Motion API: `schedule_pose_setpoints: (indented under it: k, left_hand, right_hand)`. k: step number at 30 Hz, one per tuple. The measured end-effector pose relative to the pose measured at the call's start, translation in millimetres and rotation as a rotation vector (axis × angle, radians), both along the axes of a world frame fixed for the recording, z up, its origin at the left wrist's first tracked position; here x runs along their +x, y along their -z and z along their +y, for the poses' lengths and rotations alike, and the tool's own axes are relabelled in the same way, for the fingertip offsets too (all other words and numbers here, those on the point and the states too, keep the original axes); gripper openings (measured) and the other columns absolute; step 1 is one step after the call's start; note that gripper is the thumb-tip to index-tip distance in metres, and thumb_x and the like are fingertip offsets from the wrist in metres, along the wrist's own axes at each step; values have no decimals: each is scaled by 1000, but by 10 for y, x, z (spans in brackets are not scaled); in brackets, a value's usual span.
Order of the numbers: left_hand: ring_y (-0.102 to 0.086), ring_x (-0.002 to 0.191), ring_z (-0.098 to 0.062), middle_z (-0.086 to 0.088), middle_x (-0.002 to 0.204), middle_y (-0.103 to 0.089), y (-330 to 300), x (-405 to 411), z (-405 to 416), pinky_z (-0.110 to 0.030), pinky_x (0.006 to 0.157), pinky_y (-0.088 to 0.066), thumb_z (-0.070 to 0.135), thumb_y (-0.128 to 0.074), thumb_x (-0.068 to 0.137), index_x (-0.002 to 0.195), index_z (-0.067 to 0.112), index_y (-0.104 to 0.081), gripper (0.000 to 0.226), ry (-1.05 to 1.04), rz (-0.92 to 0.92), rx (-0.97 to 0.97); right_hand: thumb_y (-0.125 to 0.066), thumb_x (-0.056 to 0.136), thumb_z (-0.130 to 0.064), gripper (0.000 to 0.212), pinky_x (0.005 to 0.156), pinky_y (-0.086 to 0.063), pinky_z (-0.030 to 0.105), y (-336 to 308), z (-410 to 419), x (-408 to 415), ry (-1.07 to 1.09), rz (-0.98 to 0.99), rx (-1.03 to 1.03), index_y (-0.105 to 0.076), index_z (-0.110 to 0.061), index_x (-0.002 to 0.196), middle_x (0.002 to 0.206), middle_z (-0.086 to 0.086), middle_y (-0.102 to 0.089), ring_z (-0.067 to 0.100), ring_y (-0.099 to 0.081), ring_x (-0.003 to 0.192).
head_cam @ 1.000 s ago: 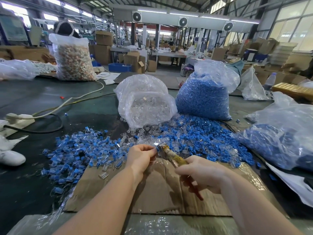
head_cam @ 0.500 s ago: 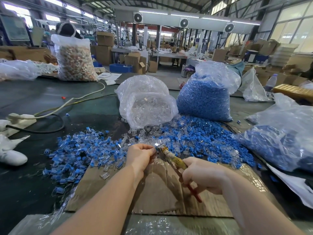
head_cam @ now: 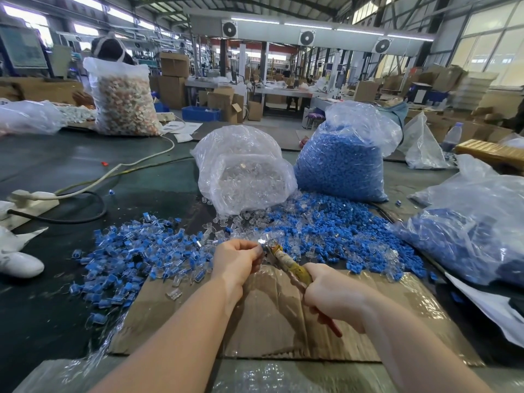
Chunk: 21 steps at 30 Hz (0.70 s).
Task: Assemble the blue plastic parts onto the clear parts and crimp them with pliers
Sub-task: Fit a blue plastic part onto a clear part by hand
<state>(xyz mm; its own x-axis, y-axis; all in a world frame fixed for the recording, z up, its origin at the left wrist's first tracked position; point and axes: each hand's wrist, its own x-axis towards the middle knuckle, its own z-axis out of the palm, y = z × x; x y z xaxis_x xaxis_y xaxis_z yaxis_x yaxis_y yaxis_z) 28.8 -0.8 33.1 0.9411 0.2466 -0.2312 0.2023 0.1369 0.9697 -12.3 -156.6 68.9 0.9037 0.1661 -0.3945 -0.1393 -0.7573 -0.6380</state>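
My left hand [head_cam: 236,260] pinches a small clear part [head_cam: 263,240] at its fingertips, over the cardboard sheet [head_cam: 272,316]. My right hand [head_cam: 334,296] grips the pliers [head_cam: 292,269] by their taped yellow and red handles, and the jaws meet the part at my left fingertips. Whether a blue piece sits in that part is hidden. A pile of assembled blue-and-clear pieces [head_cam: 127,256] lies to the left. Loose blue parts [head_cam: 340,231] and clear parts [head_cam: 232,222] spread just beyond my hands.
A bag of clear parts [head_cam: 243,171] and a bag of blue parts [head_cam: 343,163] stand behind the piles. Another bag of blue pieces [head_cam: 467,234] lies at the right. A power strip [head_cam: 31,198] with cables sits at the left, and a white shoe [head_cam: 17,263] lies nearer.
Both hands stay almost in place; the plier jaws have closed in against the part at my left fingertips.
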Motion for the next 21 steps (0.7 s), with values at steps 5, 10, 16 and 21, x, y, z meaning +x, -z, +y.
schedule_pose_setpoints:
  k: [5, 10, 16, 21]
  left_hand:
    - [-61, 67, -18, -11, 80, -67, 32, -6, 20, -27, 62, -53, 4, -62, 86, 85, 8, -66, 6, -15, -36, 103]
    - [-61, 74, -13, 0, 82, -65, 50, 64, 194, -27, 66, -50, 11, -62, 87, 84, 14, -64, 5, -99, -160, 525]
    - [-52, 81, -13, 4, 97, -65, 147, 59, 532, -27, 64, -41, 29, -53, 93, 102, 30, -66, 16, -204, -122, 1201]
    - [-49, 97, -17, 4, 107, -61, 203, 52, 700, -34, 84, -37, 29, -46, 96, 112, 37, -63, 25, -172, -44, 1413]
  right_hand:
    - [-64, 80, -3, 29, 55, -44, 19, 8, -32, -49, 99, 16, 253, -55, -21, 101, 82, 0, -58, 7, -53, 61]
    - [-72, 78, -31, 35, 79, -54, 35, 283, -109, 42, 192, -304, -3, -57, -19, 107, 97, 2, -61, 18, -59, 86]
    - [-59, 83, -53, 63, 104, -34, 37, 483, -293, 35, 214, -436, -453, -38, -28, 136, 127, 2, -47, 21, -38, 121]
    - [-48, 82, -67, 69, 105, -31, 37, 572, -353, 2, 194, -456, -563, -32, -31, 139, 135, 4, -41, 24, -33, 128]
